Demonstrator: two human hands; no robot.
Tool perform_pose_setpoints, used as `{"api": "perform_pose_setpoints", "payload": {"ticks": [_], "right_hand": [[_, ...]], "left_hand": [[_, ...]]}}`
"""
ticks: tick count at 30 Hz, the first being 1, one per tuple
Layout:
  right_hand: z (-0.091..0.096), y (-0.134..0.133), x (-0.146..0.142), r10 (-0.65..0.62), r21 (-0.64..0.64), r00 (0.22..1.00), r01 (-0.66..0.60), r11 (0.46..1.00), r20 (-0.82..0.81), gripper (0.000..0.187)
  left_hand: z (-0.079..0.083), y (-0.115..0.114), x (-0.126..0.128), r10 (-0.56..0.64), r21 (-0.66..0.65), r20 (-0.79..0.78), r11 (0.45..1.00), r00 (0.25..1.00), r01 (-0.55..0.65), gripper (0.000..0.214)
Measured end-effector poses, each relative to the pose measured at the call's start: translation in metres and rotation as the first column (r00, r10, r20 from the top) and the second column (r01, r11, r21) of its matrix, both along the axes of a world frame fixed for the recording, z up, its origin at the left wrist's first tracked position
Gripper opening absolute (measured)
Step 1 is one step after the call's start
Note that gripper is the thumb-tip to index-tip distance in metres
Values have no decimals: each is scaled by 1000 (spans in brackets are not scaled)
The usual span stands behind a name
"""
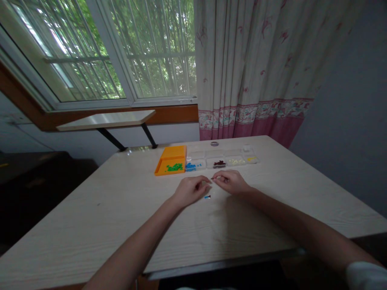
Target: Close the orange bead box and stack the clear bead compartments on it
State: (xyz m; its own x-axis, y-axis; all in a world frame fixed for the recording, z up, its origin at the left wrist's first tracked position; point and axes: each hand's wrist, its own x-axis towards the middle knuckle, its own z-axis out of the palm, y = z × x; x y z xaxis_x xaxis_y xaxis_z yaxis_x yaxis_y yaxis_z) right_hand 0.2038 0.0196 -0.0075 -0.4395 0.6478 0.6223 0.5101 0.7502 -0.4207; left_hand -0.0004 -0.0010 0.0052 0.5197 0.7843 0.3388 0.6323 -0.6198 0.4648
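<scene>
Within right grip [230,181], dark piece [212,178]

A domestic-looking room is shown, though whether a house or a dormitory cannot be told: the barred window [114,60] is edged by wooden trim [178,114] and backed by foliage [169,36], a floral, pink-hemmed curtain [250,68] is hung beside it, and a wood-grain table [90,213] is placed below

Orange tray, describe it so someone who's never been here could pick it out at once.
On the pale table below the window, look just beyond the left hand. At the left end of a row of clear containers sits the orange tray, set apart by its opaque colour and green pieces.
</scene>
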Motion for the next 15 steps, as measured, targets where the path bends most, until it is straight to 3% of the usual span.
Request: {"api": "perform_pose_setpoints", "payload": {"ticks": [4, 7, 15], "right_hand": [[15, 6, 16, -137, 159, 975, 166, 973, -176, 17], [21, 11, 26, -218, 208, 942, 274, 939, -256, 16], [22, 13, 27, -232, 271, 949, 286, 919, -214, 15]], "left_hand": [[3, 0, -1, -114, -86, -132, 991, 985, 103, 17], [4, -2, -1, -179, -115, -177, 980, 968, 160, 14], [-1, 0, -1, -231, -109, -222, 971, 947, 212, 13]]}}
